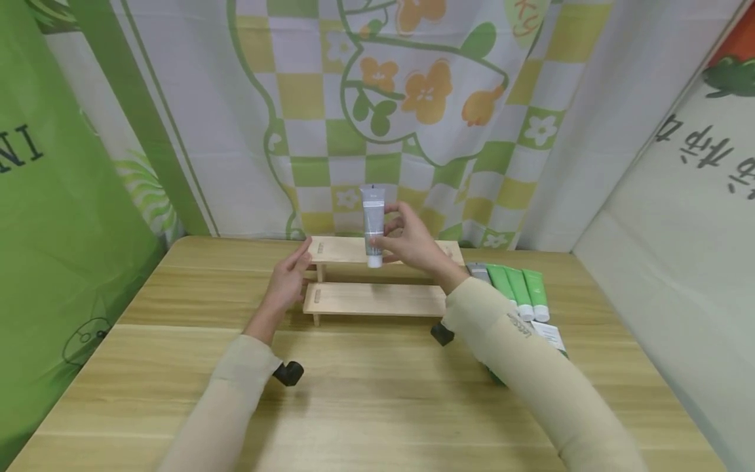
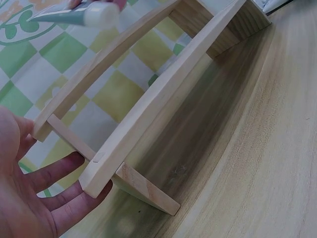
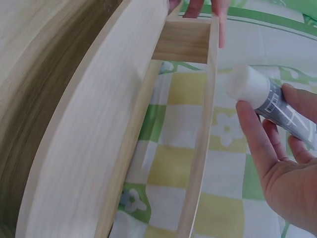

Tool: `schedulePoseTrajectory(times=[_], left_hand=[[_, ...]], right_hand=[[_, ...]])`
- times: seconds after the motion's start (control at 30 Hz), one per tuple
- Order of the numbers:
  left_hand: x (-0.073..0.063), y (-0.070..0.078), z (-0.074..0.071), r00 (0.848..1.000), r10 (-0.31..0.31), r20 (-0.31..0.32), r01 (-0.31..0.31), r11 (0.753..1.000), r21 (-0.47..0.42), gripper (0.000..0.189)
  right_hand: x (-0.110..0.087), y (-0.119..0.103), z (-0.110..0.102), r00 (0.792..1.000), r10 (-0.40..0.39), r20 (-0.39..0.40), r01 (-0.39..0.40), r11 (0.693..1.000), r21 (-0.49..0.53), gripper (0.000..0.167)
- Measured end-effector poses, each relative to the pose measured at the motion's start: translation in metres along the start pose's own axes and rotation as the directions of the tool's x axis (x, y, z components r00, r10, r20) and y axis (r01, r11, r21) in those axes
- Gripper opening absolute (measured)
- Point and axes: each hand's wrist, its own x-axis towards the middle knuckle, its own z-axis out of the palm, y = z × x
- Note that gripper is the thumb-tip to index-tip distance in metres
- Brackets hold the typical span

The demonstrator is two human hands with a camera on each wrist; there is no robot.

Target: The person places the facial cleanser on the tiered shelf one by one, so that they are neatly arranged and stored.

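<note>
A two-tier wooden shelf stands toward the back of the table. My left hand grips its left end, with fingers against the ends of the boards and the uprights between. My right hand pinches a grey squeeze tube by its sides, white cap down, in front of the upper board. In the right wrist view the tube's white cap is apart from the upper board. Neither board carries anything that I can see.
Several green tubes and a grey tube lie to the right of the shelf, partly behind my right sleeve. A white-and-green item lies nearer. A patterned curtain hangs behind the wooden table.
</note>
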Motion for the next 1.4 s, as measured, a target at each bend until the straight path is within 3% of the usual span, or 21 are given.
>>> schedulePoseTrajectory(times=[0.2,0.43,0.67,0.9,1.13,1.4], left_hand=[[0.002,-0.002,0.001,1.000,-0.006,0.010,0.006,1.000,-0.008,0.044],[0.004,0.000,0.004,1.000,0.001,0.026,0.000,1.000,-0.026,0.048],[0.005,0.002,0.004,1.000,-0.002,0.019,0.002,1.000,-0.029,0.049],[0.006,0.005,0.005,1.000,-0.008,0.019,0.009,0.999,-0.042,0.049],[0.006,0.004,0.005,1.000,-0.011,0.024,0.012,0.999,-0.048,0.048],[0.002,0.001,-0.001,1.000,-0.029,0.009,0.030,0.997,-0.070,0.047]], right_hand=[[0.015,-0.001,0.019,0.999,-0.048,-0.017,0.048,0.999,-0.018,0.064],[0.027,-0.001,0.038,0.987,-0.116,-0.108,0.109,0.992,-0.066,0.066],[0.040,0.001,0.057,0.980,-0.165,-0.114,0.157,0.985,-0.077,0.065],[0.042,0.006,0.069,0.960,-0.238,-0.150,0.212,0.962,-0.170,0.063],[0.045,0.012,0.078,0.937,-0.287,-0.199,0.248,0.948,-0.197,0.059],[0.047,0.013,0.088,0.934,-0.318,-0.162,0.282,0.936,-0.211,0.061]])
